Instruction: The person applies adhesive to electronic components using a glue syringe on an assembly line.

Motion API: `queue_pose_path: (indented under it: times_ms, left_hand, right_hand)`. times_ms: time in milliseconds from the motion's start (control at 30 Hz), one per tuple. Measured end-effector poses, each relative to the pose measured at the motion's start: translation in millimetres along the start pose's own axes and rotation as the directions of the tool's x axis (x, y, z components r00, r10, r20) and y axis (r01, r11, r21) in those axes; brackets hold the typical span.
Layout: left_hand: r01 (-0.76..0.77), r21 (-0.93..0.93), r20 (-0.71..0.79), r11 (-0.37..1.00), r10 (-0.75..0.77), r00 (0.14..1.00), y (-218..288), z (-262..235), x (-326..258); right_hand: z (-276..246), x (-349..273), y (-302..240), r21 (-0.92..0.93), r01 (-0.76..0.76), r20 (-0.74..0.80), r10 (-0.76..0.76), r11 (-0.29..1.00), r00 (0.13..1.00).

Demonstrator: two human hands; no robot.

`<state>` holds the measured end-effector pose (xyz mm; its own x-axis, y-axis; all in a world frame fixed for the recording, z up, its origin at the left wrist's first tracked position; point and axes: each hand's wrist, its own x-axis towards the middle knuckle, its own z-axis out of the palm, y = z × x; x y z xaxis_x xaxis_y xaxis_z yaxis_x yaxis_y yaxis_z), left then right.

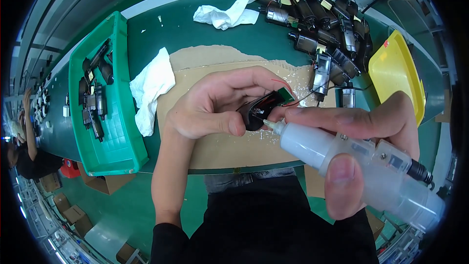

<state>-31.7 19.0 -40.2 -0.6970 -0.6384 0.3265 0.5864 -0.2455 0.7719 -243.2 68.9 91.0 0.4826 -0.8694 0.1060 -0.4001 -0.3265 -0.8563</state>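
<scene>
Far left: I see another person in a dark top at the edge of the bench, arm raised — well apart from my hands.
Green tray: sits on the green table at my left, with a handful of dark motor parts lying in its upper half.
White cloth: crumpled just beside the tray's right wall, its edge lapping onto the cardboard sheet spread under my hands.
Left hand: I have it over the cardboard, fingers curled together and clamped around a small black part — thumb pressing from below, the other fingers wrapped over the top.
Black part: held in the middle of the view above the cardboard; a small green board and thin red wires stick out of its right end.
Glue dispenser: a translucent white barrel with a tapered nozzle whose tip touches the black part's open side.
Right hand: I grip the dispenser barrel with it, fingers closed over the top and the thumb pressed against the near side.
Second cloth: lies crumpled at the far side of the table.
Motor pile: many dark motor units with yellow tags heaped at the far right, beyond the cardboard.
Yellow tray: tilted at the right edge, just beside the pile.
</scene>
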Motion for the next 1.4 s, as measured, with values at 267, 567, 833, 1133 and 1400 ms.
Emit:
queue_pose_path:
  times_ms: [267,567,833,1133,1400]
  left_hand:
    - [0.025,-0.017,0.092,1.0,-0.024,0.995,2.9,-1.2,1.9]
    - [-0.024,-0.014,0.078,1.0,0.025,0.997,1.3,8.4,4.3]
    - [0.075,-0.009,-0.173,0.997,-0.076,0.982,7.8,19.6,5.5]
    - [0.038,-0.025,-0.108,0.999,-0.04,0.993,2.5,16.3,5.4]
    - [0.015,-0.024,0.113,1.0,-0.012,0.994,-0.6,0.8,2.0]
  right_hand:
    - [3.3,-6.1,-10.3,-0.095,0.003,0.038,0.0,0.995,0.999]
    - [-3.1,-6.7,-3.5,-0.091,0.033,0.068,-0.027,0.995,0.997]
    - [-3.2,-7.5,-6.4,-0.139,0.018,0.117,-0.001,0.99,0.993]
    - [3.0,-11.9,-0.5,-0.01,0.084,0.004,-0.084,0.996,0.996]
    - [-6.0,-11.9,-6.7,-0.144,0.026,0.089,-0.014,0.989,0.996]
